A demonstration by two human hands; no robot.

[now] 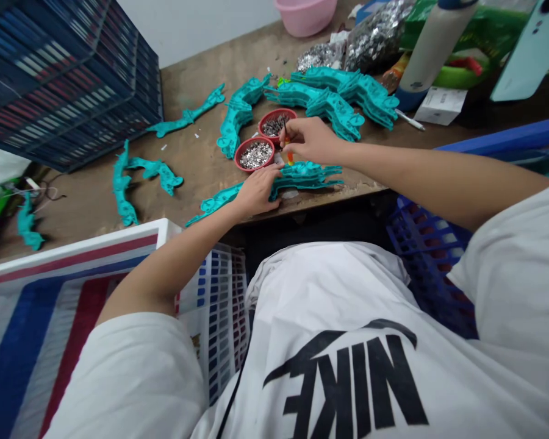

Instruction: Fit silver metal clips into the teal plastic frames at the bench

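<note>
My left hand [258, 192] presses on a stack of teal plastic parts [311, 175] at the table's front edge, fingers over the top and thumb at the near side. Just above that stack, my right hand [312, 139] is closed in a pinch around a slim tool [290, 158] with an orange-yellow end and a thin dark shaft pointing up. Its exact kind is too small to tell. Beyond my hands stand two red bowls: one bowl [238, 163] holds small shiny metal pieces, the other bowl [293, 112] holds darker metal pieces.
More teal parts lie about the table, including stacks [332, 110] behind my right hand. A dark blue crate [132, 91] stands at the left. A bottle [432, 52], a phone [521, 67], a white box [440, 105] and a pink basin [306, 21] are farther back.
</note>
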